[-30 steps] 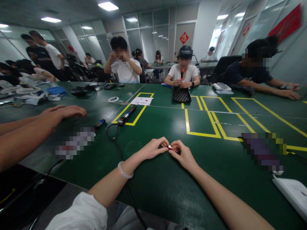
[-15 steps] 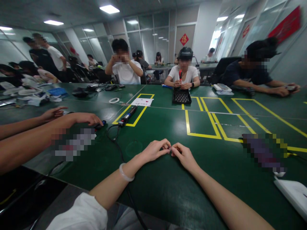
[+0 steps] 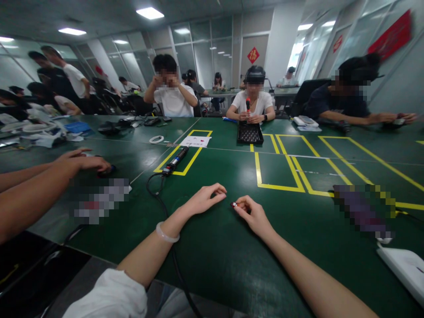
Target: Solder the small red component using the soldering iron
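1. Look well behind the black tray (image 3: pixel 250 132): the red diamond sign (image 3: pixel 253 55) on the wall panel bears one character, 福.
2. Far right of the tray, the red banner (image 3: pixel 392 33) is too blurred to read.
3. Left of the tray, the white sheet (image 3: pixel 195 141) carries red marks too small to read.

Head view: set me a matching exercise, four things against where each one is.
1 small red part
2 screwdriver
3 black tray
4 bracelet

a around the wrist of the left hand
b in the leftmost yellow-taped box
c pinched by the right hand
d before the person opposite

Pairs: 1-c, 2-b, 3-d, 4-a.
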A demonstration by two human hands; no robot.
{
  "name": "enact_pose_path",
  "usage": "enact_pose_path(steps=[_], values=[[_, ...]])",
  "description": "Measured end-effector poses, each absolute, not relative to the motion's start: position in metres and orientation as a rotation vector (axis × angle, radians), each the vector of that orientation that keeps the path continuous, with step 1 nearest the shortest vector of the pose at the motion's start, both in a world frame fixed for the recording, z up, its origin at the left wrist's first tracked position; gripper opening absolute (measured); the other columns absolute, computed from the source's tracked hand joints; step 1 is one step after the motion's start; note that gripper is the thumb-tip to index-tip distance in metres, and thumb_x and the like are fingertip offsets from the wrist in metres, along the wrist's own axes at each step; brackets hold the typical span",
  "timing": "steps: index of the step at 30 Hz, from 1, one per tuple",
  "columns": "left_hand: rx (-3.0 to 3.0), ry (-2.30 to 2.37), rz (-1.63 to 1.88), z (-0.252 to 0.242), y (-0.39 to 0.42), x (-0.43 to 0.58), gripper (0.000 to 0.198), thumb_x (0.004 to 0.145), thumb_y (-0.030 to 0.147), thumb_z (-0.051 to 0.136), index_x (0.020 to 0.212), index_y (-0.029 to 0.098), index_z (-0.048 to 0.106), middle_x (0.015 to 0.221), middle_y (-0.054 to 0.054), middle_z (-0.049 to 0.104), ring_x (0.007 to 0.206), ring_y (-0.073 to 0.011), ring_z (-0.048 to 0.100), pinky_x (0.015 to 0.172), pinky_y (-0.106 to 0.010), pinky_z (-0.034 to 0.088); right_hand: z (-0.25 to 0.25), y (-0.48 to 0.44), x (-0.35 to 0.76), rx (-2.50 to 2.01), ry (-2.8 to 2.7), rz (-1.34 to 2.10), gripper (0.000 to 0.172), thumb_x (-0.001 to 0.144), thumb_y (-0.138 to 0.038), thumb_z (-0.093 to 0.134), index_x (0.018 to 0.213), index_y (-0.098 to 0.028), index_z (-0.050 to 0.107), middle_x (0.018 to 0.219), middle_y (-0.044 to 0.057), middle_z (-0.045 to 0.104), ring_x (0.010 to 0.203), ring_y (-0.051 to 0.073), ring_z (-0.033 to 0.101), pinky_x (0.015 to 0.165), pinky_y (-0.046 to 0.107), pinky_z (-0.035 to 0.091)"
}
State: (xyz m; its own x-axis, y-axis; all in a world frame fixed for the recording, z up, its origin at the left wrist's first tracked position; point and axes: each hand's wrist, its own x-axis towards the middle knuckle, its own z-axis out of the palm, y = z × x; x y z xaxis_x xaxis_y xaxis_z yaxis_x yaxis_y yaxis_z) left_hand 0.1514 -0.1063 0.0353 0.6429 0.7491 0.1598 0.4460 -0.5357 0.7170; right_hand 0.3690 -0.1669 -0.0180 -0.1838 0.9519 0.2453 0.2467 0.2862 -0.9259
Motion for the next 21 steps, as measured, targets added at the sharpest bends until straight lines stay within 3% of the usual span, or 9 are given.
enact_pose_path(steps=[6,9,12,15,21], values=[[2.488,1.374,0.512,0.024,-0.043,0.082,0.039,0.090,0.044,0.047,0.119,0.019,0.056,0.127,-0.010,0.054,0.120,-0.0241,0.050,0.103,-0.038,0.038,-0.022,-0.165,0.368,-1.125,-1.653,0.970,0.020,0.087,-0.038,0.059,0.093,-0.019,0.059,0.073,0.001,0.060,0.065,0.014,0.055,0.060,0.025,0.043],[2.501,1.838,0.361,0.016,-0.006,0.038,0.055,0.085,0.043,0.053,0.132,0.015,0.047,0.143,-0.014,0.040,0.131,-0.0299,0.038,0.108,-0.042,0.032,-0.023,-0.164,0.367,-1.120,-1.646,0.974,0.021,0.086,-0.038,0.060,0.093,-0.019,0.060,0.074,0.001,0.061,0.065,0.014,0.055,0.061,0.025,0.045],[2.344,2.193,0.185,0.014,0.025,-0.002,0.073,0.078,0.044,0.061,0.139,0.012,0.037,0.147,-0.019,0.034,0.131,-0.0351,0.037,0.105,-0.043,0.033,-0.023,-0.164,0.367,-1.108,-1.643,0.986,0.021,0.086,-0.038,0.059,0.093,-0.019,0.060,0.075,0.001,0.061,0.066,0.014,0.056,0.061,0.025,0.045],[2.207,2.278,0.016,0.017,0.047,-0.029,0.081,0.072,0.047,0.066,0.138,0.011,0.037,0.144,-0.021,0.038,0.125,-0.0355,0.044,0.098,-0.040,0.040,-0.024,-0.164,0.368,-1.105,-1.642,0.991,0.021,0.086,-0.039,0.060,0.093,-0.019,0.060,0.076,0.002,0.062,0.066,0.014,0.057,0.061,0.026,0.045],[2.178,2.164,-0.128,0.022,0.068,-0.041,0.059,0.063,0.040,0.071,0.115,0.014,0.058,0.119,-0.013,0.062,0.102,-0.0263,0.061,0.085,-0.029,0.047,-0.024,-0.164,0.368,-1.121,-1.624,1.013,0.022,0.087,-0.039,0.059,0.094,-0.018,0.061,0.074,0.001,0.062,0.066,0.014,0.056,0.061,0.026,0.044]])
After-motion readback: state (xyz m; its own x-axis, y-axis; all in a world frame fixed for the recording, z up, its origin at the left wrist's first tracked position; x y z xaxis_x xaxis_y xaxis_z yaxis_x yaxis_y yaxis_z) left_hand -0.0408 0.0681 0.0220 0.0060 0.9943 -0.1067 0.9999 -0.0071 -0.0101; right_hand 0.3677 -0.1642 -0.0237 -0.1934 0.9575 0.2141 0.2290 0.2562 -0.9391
